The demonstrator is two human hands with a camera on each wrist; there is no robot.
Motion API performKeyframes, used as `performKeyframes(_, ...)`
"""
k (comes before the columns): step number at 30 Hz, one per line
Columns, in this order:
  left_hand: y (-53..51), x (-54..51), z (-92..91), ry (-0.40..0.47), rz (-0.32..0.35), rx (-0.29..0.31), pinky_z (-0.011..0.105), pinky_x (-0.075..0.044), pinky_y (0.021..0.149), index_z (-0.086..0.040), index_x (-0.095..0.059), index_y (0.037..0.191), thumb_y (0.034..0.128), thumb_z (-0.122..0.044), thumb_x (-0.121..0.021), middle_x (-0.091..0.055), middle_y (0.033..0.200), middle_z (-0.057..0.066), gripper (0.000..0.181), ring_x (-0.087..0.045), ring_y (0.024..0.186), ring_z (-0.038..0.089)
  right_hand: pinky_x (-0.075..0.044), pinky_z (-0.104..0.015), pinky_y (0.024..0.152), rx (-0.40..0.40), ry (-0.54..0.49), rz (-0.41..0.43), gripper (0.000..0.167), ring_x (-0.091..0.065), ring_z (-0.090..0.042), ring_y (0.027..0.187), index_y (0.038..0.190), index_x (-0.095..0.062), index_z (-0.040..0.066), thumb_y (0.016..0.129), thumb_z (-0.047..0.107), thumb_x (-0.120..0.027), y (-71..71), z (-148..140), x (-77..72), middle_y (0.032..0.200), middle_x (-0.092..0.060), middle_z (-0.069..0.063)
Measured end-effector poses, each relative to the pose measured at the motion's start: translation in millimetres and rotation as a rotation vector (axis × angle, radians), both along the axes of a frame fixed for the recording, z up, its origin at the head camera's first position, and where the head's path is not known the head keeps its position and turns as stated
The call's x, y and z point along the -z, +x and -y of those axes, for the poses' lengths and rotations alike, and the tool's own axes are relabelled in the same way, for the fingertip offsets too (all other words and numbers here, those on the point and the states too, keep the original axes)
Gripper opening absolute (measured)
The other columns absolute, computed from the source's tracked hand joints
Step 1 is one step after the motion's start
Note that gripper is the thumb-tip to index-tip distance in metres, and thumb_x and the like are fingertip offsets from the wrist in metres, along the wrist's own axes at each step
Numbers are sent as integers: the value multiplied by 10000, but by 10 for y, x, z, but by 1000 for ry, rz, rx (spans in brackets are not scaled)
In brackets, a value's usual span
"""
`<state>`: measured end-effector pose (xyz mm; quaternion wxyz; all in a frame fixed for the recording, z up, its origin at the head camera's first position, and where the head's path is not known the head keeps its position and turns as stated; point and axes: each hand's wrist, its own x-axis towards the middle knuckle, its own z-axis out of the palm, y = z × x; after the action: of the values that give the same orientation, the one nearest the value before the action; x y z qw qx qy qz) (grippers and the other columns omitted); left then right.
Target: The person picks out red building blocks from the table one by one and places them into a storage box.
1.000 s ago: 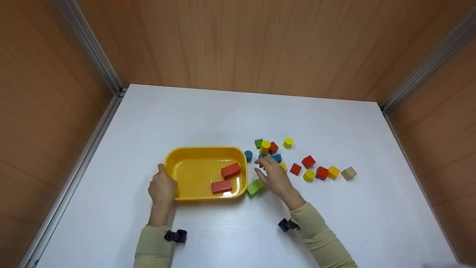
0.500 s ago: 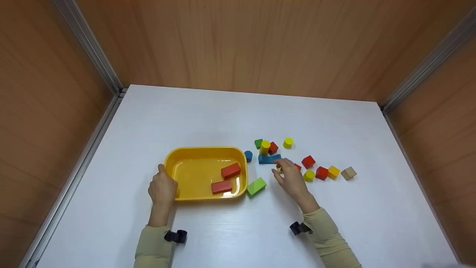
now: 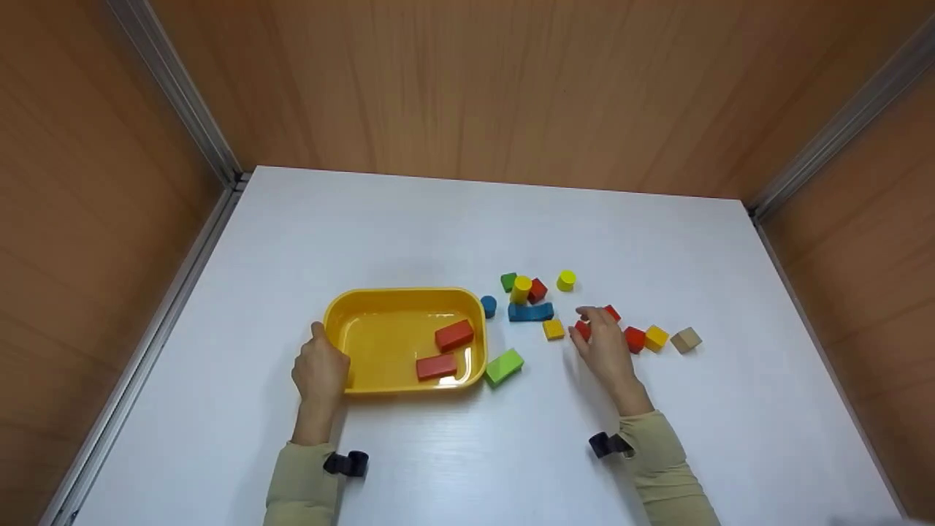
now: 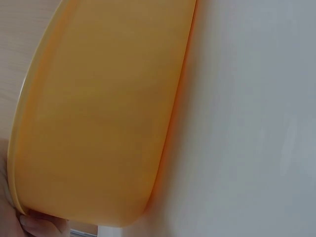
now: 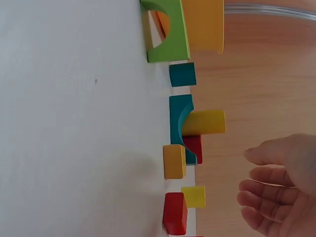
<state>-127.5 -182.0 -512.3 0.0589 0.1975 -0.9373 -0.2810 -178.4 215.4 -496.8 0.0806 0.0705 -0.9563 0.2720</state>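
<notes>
Tabletop (image 3: 438, 226): white, flat; suits loose pieces.
Yellow tray (image 3: 376, 340): left of the small blocks (image 3: 656, 338), open side up, probably for easy filling or emptying.
Left hand (image 3: 320, 365): fingers curled on tray's left rim, likely steadying it.
Right hand (image 3: 608, 354): fingers loosely parted, holding nothing, over the blocks; gap seems block-sized.
Green arch (image 3: 504, 367): by tray's near right corner; contact, cannot tell.
Red bricks (image 3: 454, 334): two, inside tray, towards right end.
Yellow cylinder (image 3: 521, 290): upright on flat end, hence stable.
Red cube (image 3: 582, 330): beneath right hand, partly hidden.
</notes>
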Motion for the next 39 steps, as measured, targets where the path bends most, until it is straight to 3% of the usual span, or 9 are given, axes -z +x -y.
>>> performKeyframes(10, 9, 4, -6, -4, 1, -2, 352, -418, 427, 79, -408, 1091, 746, 43, -549, -566, 695, 192, 374, -527, 495, 249, -416, -392, 853, 97, -10, 15, 421, -487, -305, 965, 1168, -482, -26, 802, 116, -634, -99, -218, 51, 1093, -488, -195)
performKeyframes(18, 7, 2, -10, -10, 5, 3, 344, -420, 429, 79, -403, 1092, 759, 40, -543, -564, 697, 190, 364, -528, 493, 243, -393, -404, 879, 148, -29, 78, 471, -434, -329, 1051, 1220, -428, -21, 814, 120, -622, -191, -356, 96, 1174, -425, -217)
performKeyframes(26, 8, 9, -6, -2, 17, 1, 336, -414, 430, 67, -394, 1088, 769, 34, -531, -558, 701, 182, 348, -521, 491, 238, -336, -422, 932, 174, -25, 129, 504, -412, -346, 1070, 1240, -403, -47, 831, 165, -607, -285, -444, 140, 1191, -404, -235)
performKeyframes(33, 24, 29, -11, -28, -72, 5, 358, -408, 394, 77, -437, 1003, 733, 78, -530, -566, 671, 203, 286, -531, 476, 261, -314, -433, 947, 172, -25, 184, 538, -404, -359, 1079, 1259, -374, -58, 837, 190, -597, -344, -508, 190, 1197, -390, -254)
performKeyframes(39, 21, 15, -6, -19, -38, -3, 362, -410, 411, 71, -421, 1030, 735, 66, -540, -568, 693, 202, 318, -533, 495, 258, -300, -428, 958, 182, -28, 256, 572, -395, -345, 1097, 1286, -349, -39, 842, 226, -593, -395, -539, 210, 1227, -371, -243)
